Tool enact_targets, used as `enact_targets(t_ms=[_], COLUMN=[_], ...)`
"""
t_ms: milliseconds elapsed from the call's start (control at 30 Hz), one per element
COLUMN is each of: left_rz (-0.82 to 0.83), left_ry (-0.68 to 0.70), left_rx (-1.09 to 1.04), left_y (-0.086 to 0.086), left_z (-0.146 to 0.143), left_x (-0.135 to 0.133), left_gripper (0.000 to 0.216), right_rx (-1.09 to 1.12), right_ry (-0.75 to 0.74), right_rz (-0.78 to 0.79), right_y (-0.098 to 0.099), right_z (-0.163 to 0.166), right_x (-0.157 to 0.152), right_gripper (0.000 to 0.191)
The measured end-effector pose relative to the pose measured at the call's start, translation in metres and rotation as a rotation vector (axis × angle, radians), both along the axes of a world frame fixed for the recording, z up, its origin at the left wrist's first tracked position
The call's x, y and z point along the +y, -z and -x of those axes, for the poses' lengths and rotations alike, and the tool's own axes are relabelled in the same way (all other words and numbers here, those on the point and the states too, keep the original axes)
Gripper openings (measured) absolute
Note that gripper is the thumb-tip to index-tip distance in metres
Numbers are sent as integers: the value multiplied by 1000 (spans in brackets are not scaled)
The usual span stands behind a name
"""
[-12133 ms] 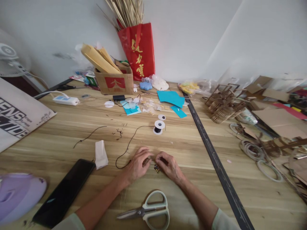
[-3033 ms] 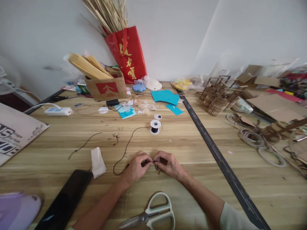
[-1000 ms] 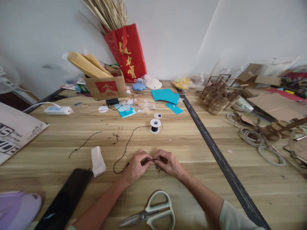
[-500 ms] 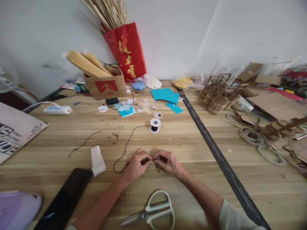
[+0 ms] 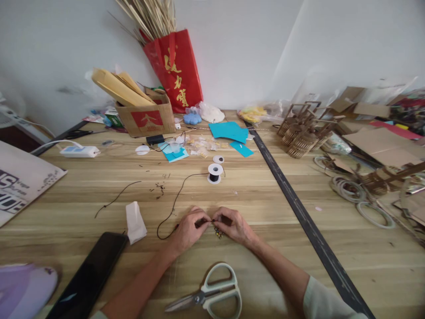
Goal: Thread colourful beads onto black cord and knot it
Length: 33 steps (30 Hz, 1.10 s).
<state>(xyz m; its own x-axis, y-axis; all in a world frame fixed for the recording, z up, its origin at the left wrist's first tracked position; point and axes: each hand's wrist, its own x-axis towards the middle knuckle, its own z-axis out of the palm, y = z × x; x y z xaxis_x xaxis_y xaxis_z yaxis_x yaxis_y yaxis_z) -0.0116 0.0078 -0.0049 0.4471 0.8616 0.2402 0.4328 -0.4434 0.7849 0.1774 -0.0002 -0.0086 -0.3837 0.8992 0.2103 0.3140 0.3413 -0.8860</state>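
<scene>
My left hand [image 5: 190,229] and my right hand [image 5: 233,226] meet fingertip to fingertip above the table, both closed in a pinch. Between them runs a short stretch of black cord, gripped from either side. From my left hand the black cord [image 5: 175,201] loops out over the wood and back to a white spool [image 5: 215,173] wound with black. Small multicoloured beads [image 5: 218,232] hang or lie just beneath my fingertips; which of the two I cannot tell. Scissors [image 5: 212,294] with pale handles lie nearer to me, blades pointing left.
To the left are a phone [image 5: 89,274], a folded white tissue [image 5: 135,223] and a loose cord piece [image 5: 116,197]. Farther back stand a cardboard box [image 5: 146,119] and a red bag [image 5: 179,71]. Bamboo baskets [image 5: 300,133] and coiled rings [image 5: 348,189] occupy the right side.
</scene>
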Motion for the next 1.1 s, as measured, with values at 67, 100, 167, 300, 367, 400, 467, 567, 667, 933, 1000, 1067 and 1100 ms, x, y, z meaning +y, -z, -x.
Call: enact_targets(t_ms=[67,100,167,300,367,400,467,567,667,933,1000,1067,1100], left_rz=[1,3,1,-4,0,3,4,-1,-1,32,43,50,51], left_ry=[-1,-2,-4,0,10,13,17,17,14,-9,-17,-30,-38], left_rx=[-1,-1,-1,-3,-5,-7,-10,-13,-11,-25,-22,-18,-17], left_y=[0,1,2,2,1,0,-1,-1,-1,2,3,3,3], left_z=[0,0,0,0,0,0,0,0,0,0,0,0,0], left_x=[0,0,0,0,0,0,0,0,0,1,1,1,1], left_gripper=[10,10,9,8,8,8,9,11,12,10,9,9,9], right_rx=[-2,-2,0,4,5,5,3,1,3,8,8,11,14], right_ry=[3,3,1,-13,-13,-12,-11,-15,-17,-16,-14,-5,-1], right_rz=[3,5,2,-10,-15,-17,-19,-17,-23,-18,-12,-10,-10], right_y=[0,0,0,-1,-1,0,0,1,0,-2,-2,-2,-2], right_z=[0,0,0,0,-1,-1,-1,-1,-1,0,0,0,0], right_x=[0,0,0,0,0,1,1,0,0,0,0,0,0], right_gripper=[5,5,5,4,4,4,5,6,7,9,9,8,7])
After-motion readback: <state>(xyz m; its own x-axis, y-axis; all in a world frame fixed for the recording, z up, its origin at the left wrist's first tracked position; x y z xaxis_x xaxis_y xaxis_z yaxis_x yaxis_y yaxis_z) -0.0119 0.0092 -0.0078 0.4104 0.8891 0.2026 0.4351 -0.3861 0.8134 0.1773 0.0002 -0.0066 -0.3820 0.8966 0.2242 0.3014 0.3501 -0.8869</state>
